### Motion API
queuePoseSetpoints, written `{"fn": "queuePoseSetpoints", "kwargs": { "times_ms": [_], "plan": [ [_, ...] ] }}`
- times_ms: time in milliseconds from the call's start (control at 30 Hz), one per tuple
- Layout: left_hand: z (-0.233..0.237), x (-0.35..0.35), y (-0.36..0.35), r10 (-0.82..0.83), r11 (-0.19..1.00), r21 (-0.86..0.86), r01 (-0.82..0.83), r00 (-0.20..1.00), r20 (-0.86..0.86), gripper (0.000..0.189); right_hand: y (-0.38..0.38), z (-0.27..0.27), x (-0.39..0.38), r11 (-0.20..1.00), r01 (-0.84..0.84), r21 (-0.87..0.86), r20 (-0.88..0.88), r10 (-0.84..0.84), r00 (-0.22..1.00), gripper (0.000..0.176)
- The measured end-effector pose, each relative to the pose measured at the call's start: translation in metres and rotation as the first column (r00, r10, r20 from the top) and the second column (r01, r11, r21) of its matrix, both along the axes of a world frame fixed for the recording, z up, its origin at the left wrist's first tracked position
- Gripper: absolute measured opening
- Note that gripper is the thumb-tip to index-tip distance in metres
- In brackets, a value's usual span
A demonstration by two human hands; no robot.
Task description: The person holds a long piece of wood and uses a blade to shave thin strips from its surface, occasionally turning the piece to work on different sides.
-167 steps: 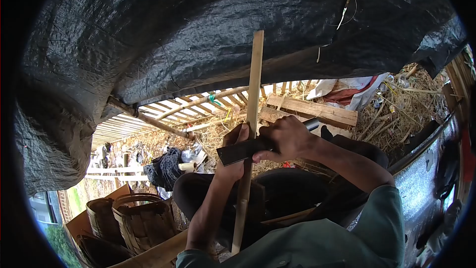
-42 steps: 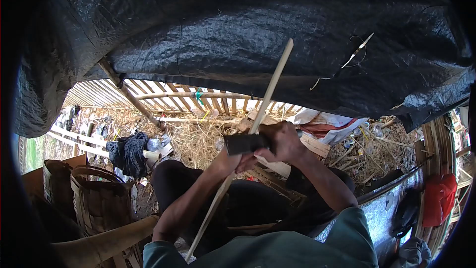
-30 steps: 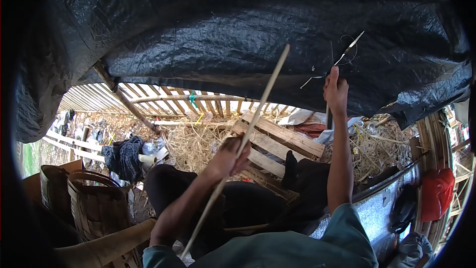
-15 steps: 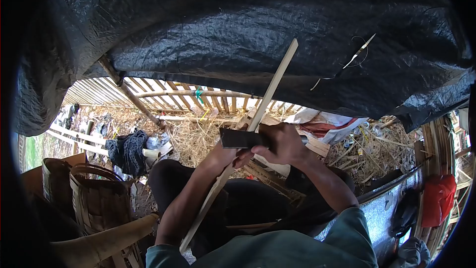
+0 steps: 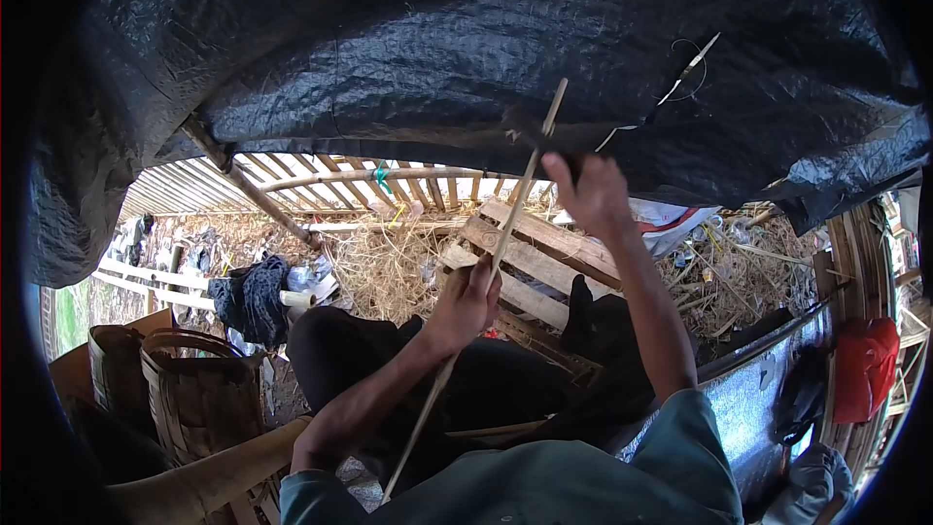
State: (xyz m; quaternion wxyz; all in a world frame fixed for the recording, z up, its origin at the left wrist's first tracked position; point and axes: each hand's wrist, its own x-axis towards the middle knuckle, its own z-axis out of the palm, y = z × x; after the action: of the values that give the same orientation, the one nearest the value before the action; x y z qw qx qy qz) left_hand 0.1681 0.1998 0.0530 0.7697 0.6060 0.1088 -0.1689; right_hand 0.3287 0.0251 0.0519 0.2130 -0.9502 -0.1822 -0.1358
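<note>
A long, thin strip of pale wood or bamboo slants from my lap up in front of the black tarp. My left hand is wrapped round its middle. Higher up, my right hand grips a dark, broad-bladed tool, whose blade lies against or just beside the strip near its upper end; whether they touch is unclear. The blade is somewhat blurred, and its handle is mostly hidden in the fist.
The black tarp hangs across the top. Wooden slats lie on straw beyond my legs. Woven baskets and a thick bamboo pole are at the left, a red bag at the right.
My right hand and the tool have moved up and away along the strip, apart from my left hand. The strip now shows its narrow edge. The slats are more exposed.
</note>
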Motion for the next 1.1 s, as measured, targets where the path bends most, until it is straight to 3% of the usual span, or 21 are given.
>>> {"fn": "queuePoseSetpoints", "kwargs": {
  "times_ms": [33, 100, 133, 200, 300, 367, 400, 433, 500, 567, 633, 667, 700, 733, 767, 833, 967, 1000, 1100],
  "plan": [
    [0.001, -0.005, -0.005, -0.026, 1.000, -0.015, 0.026, 1.000, 0.015, 0.043, -0.004, 0.039, 0.001, 0.994, 0.036, 0.103, -0.035, -0.032, 0.999, 0.056],
    [0.005, -0.003, -0.008, -0.073, 0.997, -0.034, 0.075, 0.996, 0.059, 0.039, -0.019, 0.030, 0.025, 0.990, 0.070, 0.121, 0.105, -0.083, 0.991, 0.053],
    [0.007, -0.001, -0.006, -0.096, 0.992, -0.087, 0.097, 0.995, 0.012, 0.046, -0.020, 0.027, 0.029, 0.987, 0.093, 0.134, 0.131, -0.111, 0.985, 0.053],
    [0.004, 0.003, -0.006, -0.085, 0.990, -0.113, 0.083, 0.996, -0.015, 0.042, -0.020, 0.028, 0.025, 0.982, 0.113, 0.154, 0.083, -0.127, 0.988, 0.050],
    [-0.001, 0.011, -0.001, -0.072, 0.984, -0.168, 0.064, 0.997, -0.039, 0.042, -0.017, 0.021, 0.022, 0.963, -0.020, 0.268, -0.030, 0.028, 0.999, 0.047],
    [0.000, 0.015, 0.003, -0.070, 0.981, -0.184, 0.063, 0.997, -0.030, 0.041, -0.012, 0.032, 0.004, 0.954, -0.168, 0.247, -0.140, 0.207, 0.968, 0.058],
    [-0.002, 0.017, 0.006, -0.067, 0.975, -0.214, 0.055, 0.997, -0.047, 0.041, -0.013, 0.022, 0.000, 0.963, -0.244, 0.116, -0.111, 0.256, 0.960, 0.060],
    [-0.002, 0.017, 0.008, -0.057, 0.973, -0.227, 0.043, 0.997, -0.054, 0.042, -0.010, 0.021, -0.011, 0.937, -0.348, 0.008, 0.048, 0.347, 0.936, 0.062],
    [0.002, 0.016, 0.011, -0.039, 0.969, -0.248, 0.020, 0.997, -0.069, 0.042, -0.003, 0.032, -0.029, 0.828, -0.551, -0.107, -0.130, 0.538, 0.833, 0.058],
    [0.002, 0.014, 0.011, -0.049, 0.977, -0.209, 0.035, 0.997, -0.066, 0.037, 0.001, 0.027, -0.038, 0.725, -0.681, -0.102, -0.190, 0.657, 0.729, 0.059],
    [-0.007, 0.013, 0.015, -0.104, 0.970, -0.222, 0.095, 0.994, -0.031, 0.031, 0.001, 0.005, -0.038, 0.712, -0.701, -0.037, -0.081, 0.697, 0.712, 0.065],
    [-0.023, 0.010, 0.015, -0.172, 0.979, 0.134, 0.155, 0.977, 0.128, 0.019, -0.001, -0.001, -0.034, 0.695, -0.719, -0.014, -0.042, 0.718, 0.695, 0.067],
    [-0.030, 0.008, 0.014, -0.253, 0.863, 0.493, 0.111, 0.940, 0.230, 0.020, -0.004, -0.006, -0.032, 0.678, -0.735, 0.010, -0.001, 0.735, 0.678, 0.069],
    [-0.036, 0.000, 0.007, -0.237, 0.828, 0.559, 0.042, 0.930, 0.281, 0.025, -0.006, -0.010, -0.027, 0.646, -0.759, -0.081, 0.210, 0.755, 0.621, 0.071],
    [-0.038, 0.001, 0.006, -0.215, 0.852, 0.523, -0.016, 0.901, 0.377, 0.017, -0.008, -0.013, -0.023, 0.680, -0.732, -0.053, 0.176, 0.728, 0.663, 0.071],
    [-0.033, 0.003, 0.002, -0.171, 0.889, 0.443, -0.115, 0.813, 0.556, 0.028, -0.012, -0.012, -0.020, 0.739, -0.674, 0.000, 0.096, 0.671, 0.736, 0.070],
    [-0.037, 0.014, 0.007, -0.146, 0.868, 0.472, -0.155, 0.828, 0.541, 0.023, -0.011, -0.007, -0.023, 0.812, -0.583, -0.008, 0.109, 0.580, 0.807, 0.070],
    [-0.021, 0.014, 0.010, -0.156, 0.882, 0.466, -0.076, 0.884, 0.440, 0.015, -0.007, -0.009, -0.030, 0.829, -0.558, 0.022, 0.079, 0.555, 0.828, 0.068],
    [-0.013, 0.013, 0.012, -0.060, 0.947, 0.313, -0.078, 0.910, 0.411, 0.019, 0.003, -0.015, -0.038, 0.858, -0.509, 0.075, 0.121, 0.499, 0.858, 0.065]
  ]
}}
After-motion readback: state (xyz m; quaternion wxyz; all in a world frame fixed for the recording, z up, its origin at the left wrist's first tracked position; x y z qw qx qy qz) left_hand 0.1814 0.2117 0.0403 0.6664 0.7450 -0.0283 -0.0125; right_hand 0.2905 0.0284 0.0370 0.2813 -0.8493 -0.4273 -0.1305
